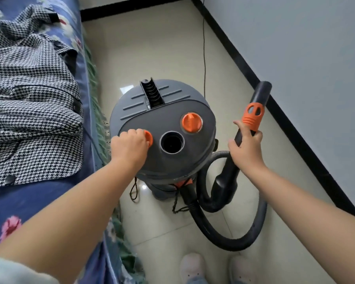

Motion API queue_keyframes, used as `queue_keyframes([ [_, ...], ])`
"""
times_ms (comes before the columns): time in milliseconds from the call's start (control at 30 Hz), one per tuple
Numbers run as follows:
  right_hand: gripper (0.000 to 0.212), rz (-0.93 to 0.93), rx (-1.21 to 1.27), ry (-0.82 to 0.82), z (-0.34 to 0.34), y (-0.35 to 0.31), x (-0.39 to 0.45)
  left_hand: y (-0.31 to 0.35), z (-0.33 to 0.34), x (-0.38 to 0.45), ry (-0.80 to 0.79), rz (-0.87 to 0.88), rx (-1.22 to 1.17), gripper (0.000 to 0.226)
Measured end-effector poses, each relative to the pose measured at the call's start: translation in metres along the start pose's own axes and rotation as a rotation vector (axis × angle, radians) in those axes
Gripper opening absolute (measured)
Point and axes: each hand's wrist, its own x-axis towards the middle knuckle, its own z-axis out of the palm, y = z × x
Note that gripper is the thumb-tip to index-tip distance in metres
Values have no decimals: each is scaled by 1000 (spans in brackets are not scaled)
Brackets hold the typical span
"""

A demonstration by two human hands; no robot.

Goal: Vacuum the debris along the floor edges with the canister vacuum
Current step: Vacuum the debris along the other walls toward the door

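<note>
Nearest, two pale shoes (pixel 193 267) stand on the tiled floor (pixel 152 48) beside the black hose (pixel 252 232) looping from the canister vacuum (pixel 162 128), which stands between the bed edge and the black skirting. The left hand (pixel 129 144) curls its grip over an orange knob (pixel 149 138); the right hand (pixel 247 148) is clamped round the wand (pixel 254 111). Likely risks: feet snagging the hose loop, or tugging the thin cord (pixel 204 58) and tipping the canister. No readable writing.
</note>
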Motion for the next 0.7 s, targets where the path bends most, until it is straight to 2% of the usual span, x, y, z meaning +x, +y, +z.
queue_keyframes([
  [100, 44, 83, 123, 66, -22, 19, -1, 23, -8, -11, 76, 42, -38, 35],
  [167, 41, 153, 264, 176, -42, 36, 0, 57, -11, -21, 176, 231, -123, 29],
  [200, 40, 214, 352, 237, -54, 46, 0, 77, -12, -28, 176, 312, -165, 27],
  [400, 38, 529, 723, 437, -142, 123, -10, 219, -5, -66, -196, 667, -280, 46],
  [500, 40, 674, 814, 508, -181, 174, -24, 285, 3, -88, -243, 693, -337, 56],
  [700, 40, 899, 1029, 591, -237, 282, -60, 412, 17, -124, -335, 852, -247, 65],
])
